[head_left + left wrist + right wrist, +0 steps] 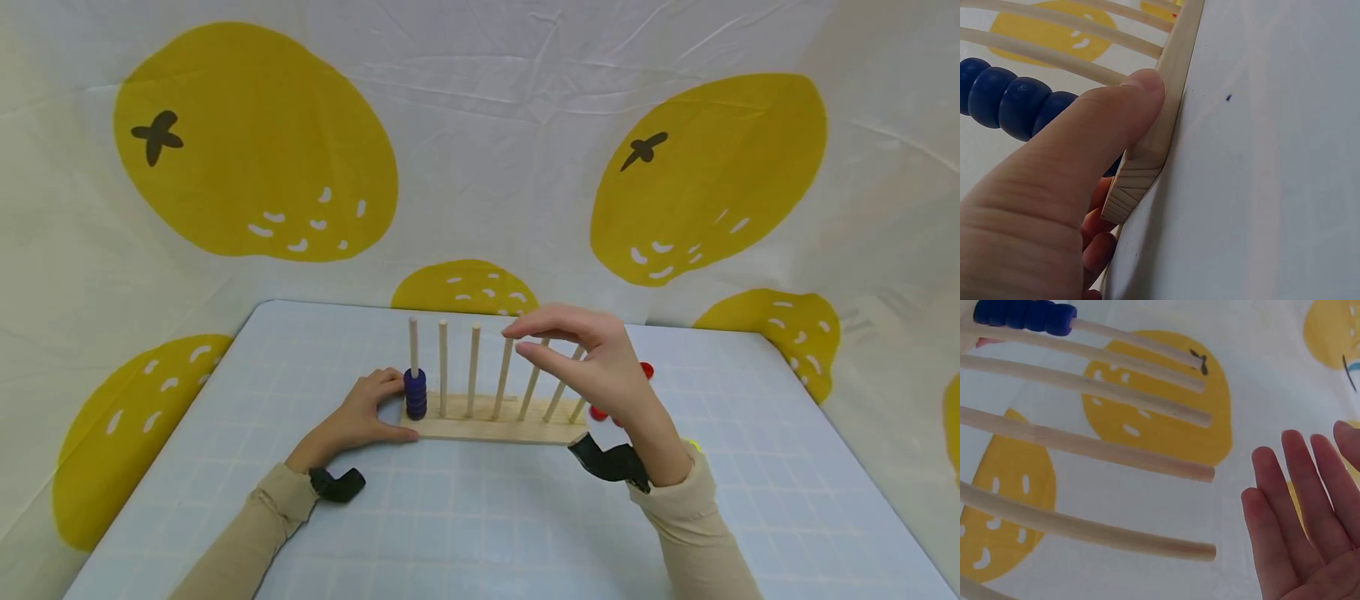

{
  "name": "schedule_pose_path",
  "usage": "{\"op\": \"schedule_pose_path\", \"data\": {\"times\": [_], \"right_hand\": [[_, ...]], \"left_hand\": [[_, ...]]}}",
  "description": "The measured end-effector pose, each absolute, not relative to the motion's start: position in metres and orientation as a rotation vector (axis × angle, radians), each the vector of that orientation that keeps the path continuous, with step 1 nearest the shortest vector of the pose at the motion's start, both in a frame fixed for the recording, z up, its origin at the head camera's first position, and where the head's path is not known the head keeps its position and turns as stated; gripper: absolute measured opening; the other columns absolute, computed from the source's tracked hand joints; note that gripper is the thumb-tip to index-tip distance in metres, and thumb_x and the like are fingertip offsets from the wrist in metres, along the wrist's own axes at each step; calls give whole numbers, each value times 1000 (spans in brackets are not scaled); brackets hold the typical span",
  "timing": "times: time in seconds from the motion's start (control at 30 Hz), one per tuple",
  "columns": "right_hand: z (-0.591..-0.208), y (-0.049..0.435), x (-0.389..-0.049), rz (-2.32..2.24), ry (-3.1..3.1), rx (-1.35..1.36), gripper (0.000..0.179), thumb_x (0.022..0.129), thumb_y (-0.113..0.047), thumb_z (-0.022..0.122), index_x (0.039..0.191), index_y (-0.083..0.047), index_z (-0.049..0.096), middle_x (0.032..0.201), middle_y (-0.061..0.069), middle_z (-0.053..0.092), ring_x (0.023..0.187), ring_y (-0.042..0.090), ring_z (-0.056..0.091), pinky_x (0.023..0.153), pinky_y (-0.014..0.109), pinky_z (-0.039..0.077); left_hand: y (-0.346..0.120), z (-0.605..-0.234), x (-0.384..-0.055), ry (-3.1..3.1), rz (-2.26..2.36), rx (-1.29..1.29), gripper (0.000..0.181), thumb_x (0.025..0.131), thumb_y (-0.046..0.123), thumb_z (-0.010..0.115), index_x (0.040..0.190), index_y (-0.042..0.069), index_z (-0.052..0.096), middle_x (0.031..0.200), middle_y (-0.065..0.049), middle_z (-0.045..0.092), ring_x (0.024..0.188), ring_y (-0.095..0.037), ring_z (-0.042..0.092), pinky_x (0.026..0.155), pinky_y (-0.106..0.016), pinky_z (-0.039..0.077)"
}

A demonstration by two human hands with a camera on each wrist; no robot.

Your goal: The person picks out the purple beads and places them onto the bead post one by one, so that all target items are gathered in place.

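Note:
A wooden bead stand has a pale plank base [487,430] and several upright pegs [474,371]. Dark blue beads [416,396] are stacked on its leftmost peg; the other pegs I can see carry none. My left hand [362,414] grips the base's left end, its thumb [1119,103] lying on the front edge and its fingers round the back. Above the stand's right half hovers my right hand [592,354], thumb and index finger apart near the peg tops, with nothing between them. In the right wrist view its fingers [1300,506] look straight and hold nothing.
Red beads [647,369] lie on the table behind and beside my right hand, partly hidden by it. Something yellow [693,445] shows by the right cuff. The white table [465,525] ends at a lemon-print curtain [487,167] behind the stand.

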State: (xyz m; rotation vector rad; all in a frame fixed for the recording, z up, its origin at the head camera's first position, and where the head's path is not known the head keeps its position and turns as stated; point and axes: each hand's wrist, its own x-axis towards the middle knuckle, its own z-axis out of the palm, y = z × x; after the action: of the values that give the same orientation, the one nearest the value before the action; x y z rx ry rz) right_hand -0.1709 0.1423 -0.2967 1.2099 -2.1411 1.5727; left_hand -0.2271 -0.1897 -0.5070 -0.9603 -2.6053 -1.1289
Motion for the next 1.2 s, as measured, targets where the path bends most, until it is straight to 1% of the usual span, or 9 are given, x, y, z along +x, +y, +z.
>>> {"op": "schedule_pose_path", "data": {"times": [0.13,0.2,0.37,0.63,0.67,0.87,0.9,1.07,1.2], "right_hand": [[-300,152,-169,1546,-2152,1188,21,85,8,71,104,-2,74,101,11,72,97,24,67,85,34,52],[-302,158,-168,1531,-2165,1168,22,85,8,72,103,-3,74,101,10,73,96,23,67,84,33,52],[-307,176,-167,1496,-2171,1115,25,85,12,70,104,-3,74,100,9,73,95,21,67,85,30,52],[-309,207,-159,1567,-2118,1019,24,85,19,65,102,4,73,97,16,72,94,22,68,87,27,52],[-310,211,-159,1574,-2132,984,22,86,18,65,102,5,73,98,15,72,94,22,68,87,27,52],[-315,240,-156,1594,-2218,776,16,91,10,63,105,7,71,100,11,72,90,20,67,76,23,53],[-317,245,-156,1606,-2215,758,16,92,10,62,106,8,70,100,12,72,90,20,67,76,22,53],[-325,271,-156,1562,-2258,627,18,94,7,61,110,9,68,100,11,73,97,19,66,86,21,50],[-334,289,-157,1553,-2294,552,18,95,5,60,111,11,66,99,9,73,98,18,65,86,20,50]], "left_hand": [[-190,-506,-226,-2601,-1129,-962,71,63,41,93,123,12,69,113,4,60,107,-19,50,90,-44,34],[-190,-506,-226,-2608,-1125,-960,71,64,42,92,124,12,69,113,4,59,107,-19,49,90,-44,34],[-189,-507,-225,-2614,-1129,-956,71,64,41,93,125,12,68,113,5,59,107,-18,49,91,-44,34],[-189,-505,-225,-2609,-1129,-957,70,63,40,93,124,12,69,112,3,59,106,-18,49,90,-43,35],[-189,-505,-224,-2611,-1128,-955,70,63,39,93,124,12,69,113,3,59,106,-18,49,90,-43,35],[-189,-504,-225,-2620,-1132,-944,70,64,40,93,124,12,69,113,3,59,107,-19,49,90,-44,34],[-189,-504,-225,-2624,-1136,-940,70,64,41,93,124,12,69,113,3,59,107,-19,49,90,-44,34],[-189,-504,-225,-2634,-1152,-933,70,64,40,93,124,12,69,114,3,59,108,-19,49,91,-44,33],[-189,-504,-224,-2635,-1149,-932,70,64,39,93,123,12,69,115,3,58,109,-19,49,92,-44,34]]}}
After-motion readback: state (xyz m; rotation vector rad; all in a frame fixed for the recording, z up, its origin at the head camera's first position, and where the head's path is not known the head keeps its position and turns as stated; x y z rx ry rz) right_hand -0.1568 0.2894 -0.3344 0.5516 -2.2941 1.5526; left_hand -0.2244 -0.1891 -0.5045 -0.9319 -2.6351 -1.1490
